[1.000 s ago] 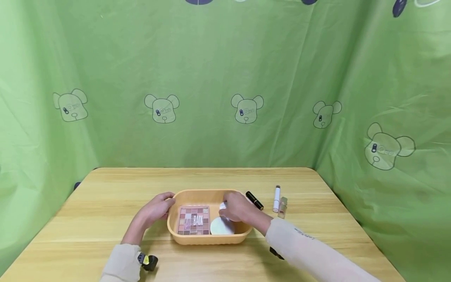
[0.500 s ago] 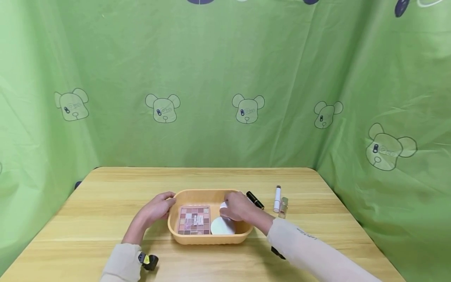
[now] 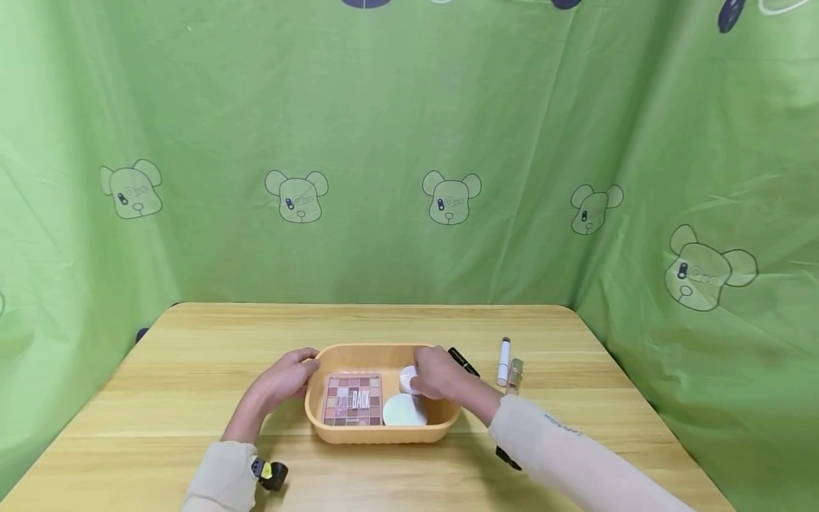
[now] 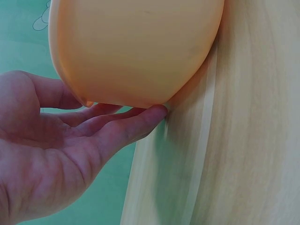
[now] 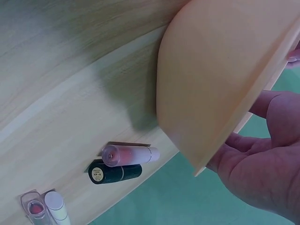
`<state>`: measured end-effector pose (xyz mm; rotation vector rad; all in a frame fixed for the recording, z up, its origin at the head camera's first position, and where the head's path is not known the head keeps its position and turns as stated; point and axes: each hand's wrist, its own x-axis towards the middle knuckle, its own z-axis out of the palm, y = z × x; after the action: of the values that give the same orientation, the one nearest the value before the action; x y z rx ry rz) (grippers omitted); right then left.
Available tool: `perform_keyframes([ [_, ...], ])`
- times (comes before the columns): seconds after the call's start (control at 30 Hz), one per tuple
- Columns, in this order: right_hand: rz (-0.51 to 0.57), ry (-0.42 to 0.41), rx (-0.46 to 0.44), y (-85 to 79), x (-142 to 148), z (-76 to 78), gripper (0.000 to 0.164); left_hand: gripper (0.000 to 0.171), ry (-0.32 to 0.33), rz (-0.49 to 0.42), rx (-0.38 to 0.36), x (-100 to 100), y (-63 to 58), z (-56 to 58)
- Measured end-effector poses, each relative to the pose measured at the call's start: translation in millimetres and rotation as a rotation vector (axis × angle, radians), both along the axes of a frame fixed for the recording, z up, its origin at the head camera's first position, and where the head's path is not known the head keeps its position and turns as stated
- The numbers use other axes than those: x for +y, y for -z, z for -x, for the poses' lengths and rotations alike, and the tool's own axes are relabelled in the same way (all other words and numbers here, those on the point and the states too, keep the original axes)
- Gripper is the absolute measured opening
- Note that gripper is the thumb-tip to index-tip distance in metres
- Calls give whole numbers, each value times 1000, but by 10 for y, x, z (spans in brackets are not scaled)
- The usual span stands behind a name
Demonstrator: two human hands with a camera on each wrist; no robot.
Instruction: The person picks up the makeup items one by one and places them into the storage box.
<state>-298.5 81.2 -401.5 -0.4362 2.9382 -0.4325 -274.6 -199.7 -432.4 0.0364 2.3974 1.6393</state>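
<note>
A light-orange plastic basket (image 3: 384, 435) stands on the wooden table. My left hand (image 3: 288, 377) grips its left end, thumb at the rim and fingers along the outer wall (image 4: 140, 56). My right hand (image 3: 441, 373) reaches over the right end into the basket. Its fingertips are at the edge of a small white round item (image 3: 408, 380), partly covering it; the wall hides them in the right wrist view. A larger white round item (image 3: 404, 410) lies in front of that, next to an eyeshadow palette (image 3: 352, 400) marked "BACK" at the basket's left.
Right of the basket lie a black lipstick tube (image 3: 463, 362), a white tube (image 3: 504, 361) and a clear tube with a gold-green end (image 3: 515, 373). The right wrist view also shows a pinkish lipstick tube (image 5: 131, 154) beside the black one. A green curtain (image 3: 377, 249) hangs behind.
My right hand has drawn slightly to the right, and more of the small white round item shows. The left hand and the basket have stayed in place.
</note>
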Motion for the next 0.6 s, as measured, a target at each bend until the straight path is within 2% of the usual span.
perform_keyframes([
  [0.6, 0, 27, -16, 16, -36, 17, 15, 41, -2, -8, -6, -4, 4, 10],
])
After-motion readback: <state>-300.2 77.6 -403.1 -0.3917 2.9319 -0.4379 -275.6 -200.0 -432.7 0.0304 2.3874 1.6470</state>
